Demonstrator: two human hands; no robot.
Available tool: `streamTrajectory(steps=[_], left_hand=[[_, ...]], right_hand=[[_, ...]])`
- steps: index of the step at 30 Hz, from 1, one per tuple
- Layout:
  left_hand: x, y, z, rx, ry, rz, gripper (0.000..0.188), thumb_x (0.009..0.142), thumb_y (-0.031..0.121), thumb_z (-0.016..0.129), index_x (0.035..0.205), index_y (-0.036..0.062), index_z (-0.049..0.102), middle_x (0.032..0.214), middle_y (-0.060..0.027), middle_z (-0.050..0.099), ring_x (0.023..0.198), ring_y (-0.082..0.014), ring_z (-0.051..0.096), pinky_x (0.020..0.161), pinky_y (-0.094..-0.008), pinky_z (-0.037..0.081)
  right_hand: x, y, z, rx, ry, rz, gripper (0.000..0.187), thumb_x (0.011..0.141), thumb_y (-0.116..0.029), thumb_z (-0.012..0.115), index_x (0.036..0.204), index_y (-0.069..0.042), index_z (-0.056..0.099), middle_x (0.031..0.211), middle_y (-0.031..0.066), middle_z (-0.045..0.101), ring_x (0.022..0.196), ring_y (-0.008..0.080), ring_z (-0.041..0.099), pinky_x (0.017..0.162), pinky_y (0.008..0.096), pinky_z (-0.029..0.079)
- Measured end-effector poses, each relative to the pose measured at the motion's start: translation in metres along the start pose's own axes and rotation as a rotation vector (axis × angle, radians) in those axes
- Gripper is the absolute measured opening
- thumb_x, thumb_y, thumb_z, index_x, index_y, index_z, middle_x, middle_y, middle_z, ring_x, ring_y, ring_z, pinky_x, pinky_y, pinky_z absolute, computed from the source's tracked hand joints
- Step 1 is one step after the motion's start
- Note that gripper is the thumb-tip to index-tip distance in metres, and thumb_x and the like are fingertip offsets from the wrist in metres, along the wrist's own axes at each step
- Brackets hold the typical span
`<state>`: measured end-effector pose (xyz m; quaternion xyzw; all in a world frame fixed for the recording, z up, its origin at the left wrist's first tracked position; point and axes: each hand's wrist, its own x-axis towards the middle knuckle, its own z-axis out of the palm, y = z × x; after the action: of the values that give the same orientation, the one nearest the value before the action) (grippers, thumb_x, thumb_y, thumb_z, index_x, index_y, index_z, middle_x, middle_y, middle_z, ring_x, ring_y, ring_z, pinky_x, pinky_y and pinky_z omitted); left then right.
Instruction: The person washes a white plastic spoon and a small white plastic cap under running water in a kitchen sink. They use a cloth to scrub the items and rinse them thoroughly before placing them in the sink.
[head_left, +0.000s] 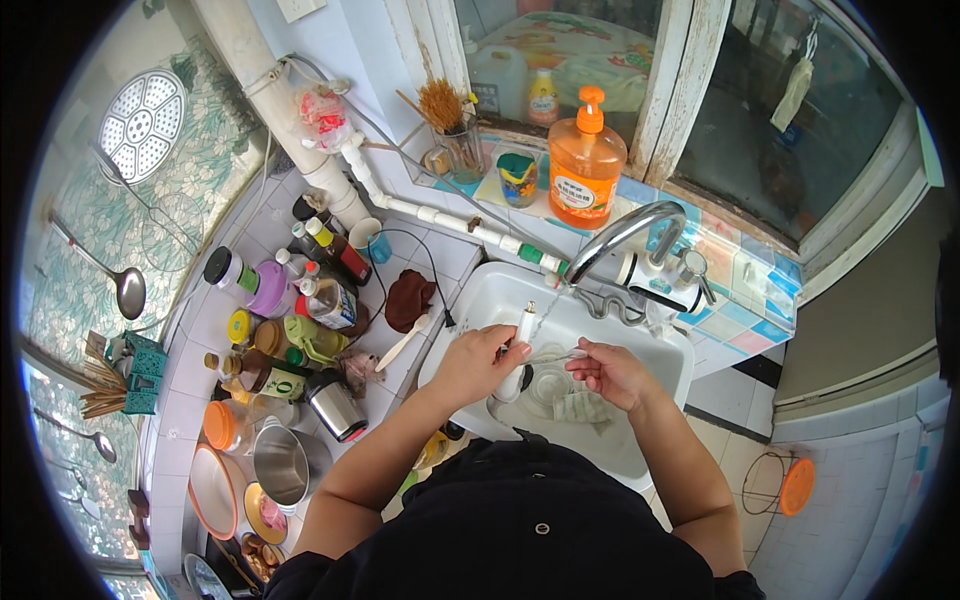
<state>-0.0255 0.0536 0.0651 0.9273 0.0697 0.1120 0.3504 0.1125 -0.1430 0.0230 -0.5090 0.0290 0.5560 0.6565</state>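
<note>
Over the white sink (685, 370), my left hand (472, 366) is closed round a slim white cylinder (525, 325) with a small metal tip at its upper end. Its lower end shows below my fingers, and I cannot tell its exact kind. My right hand (612, 374) pinches the end of a thin, pale, stick-like piece (553, 357) that reaches toward the left hand. From the curved chrome faucet (630, 220), water seems to run down close to the cylinder. A striped whitish cloth (580, 407) lies in the basin, partly below the right hand.
An orange pump bottle (585, 165) and a cup with a sponge (517, 180) stand on the ledge behind the sink. Bottles and jars crowd the left counter, with a steel pot (285, 465) and a brown cloth (410, 300). An orange round seat (797, 487) is at lower right.
</note>
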Motion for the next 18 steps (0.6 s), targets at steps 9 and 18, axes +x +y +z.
streamTrajectory(steps=[9,18], left_hand=[[0.0,0.008,-0.004,0.075,0.042,0.099,0.024,0.082,0.026,0.061,0.09,0.0041,0.056,0.076,-0.0106,0.06,0.065,-0.0295,0.057,0.063,-0.0379,0.043],[0.001,0.017,-0.011,0.214,0.159,0.369,0.026,0.078,0.021,0.064,0.101,0.0079,0.059,0.093,-0.0046,0.062,0.077,-0.0228,0.058,0.07,-0.0332,0.039]], right_hand=[[-0.001,-0.003,-0.002,0.031,0.011,-0.109,0.024,0.087,-0.013,0.059,0.108,-0.002,0.058,0.083,0.0077,0.063,0.068,0.0117,0.06,0.058,0.0181,0.051],[-0.019,-0.015,0.015,-0.302,0.117,-0.431,0.035,0.086,-0.01,0.06,0.118,-0.002,0.05,0.087,0.0102,0.064,0.073,0.0129,0.061,0.063,0.0222,0.051]])
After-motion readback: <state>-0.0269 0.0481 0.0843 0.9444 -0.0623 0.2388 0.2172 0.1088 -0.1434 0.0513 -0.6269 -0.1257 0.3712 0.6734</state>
